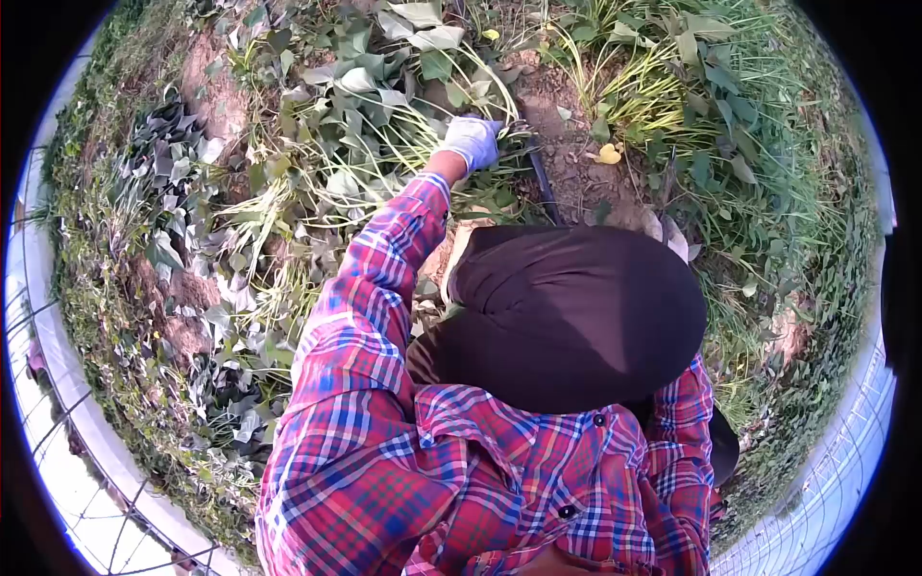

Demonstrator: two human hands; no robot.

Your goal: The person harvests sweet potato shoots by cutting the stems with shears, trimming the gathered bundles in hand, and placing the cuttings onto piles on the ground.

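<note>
The gloved left grip (pixel 471 141) seems closed around leafy stems (pixel 417 142).

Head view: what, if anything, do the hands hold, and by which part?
White-gloved left hand appears closed around pale green leafy vines, by the gathered stems. Right hand out of sight.

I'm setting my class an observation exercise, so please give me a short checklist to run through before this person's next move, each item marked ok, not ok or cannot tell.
1. Left hand covered: ok; it wears a pale glove.
2. Left hand at the plants: ok; it is among the pale green stems.
3. Firm grip on the stems: cannot tell; the fingertips are not clearly visible.
4. Right hand in view: not ok; only the right sleeve shows.
5. Dark strip on the soil clear of the left hand: cannot tell; it runs close beside it.
6. Left hand unblocked by the dark-clothed knee: ok; it shows beyond it.
</note>
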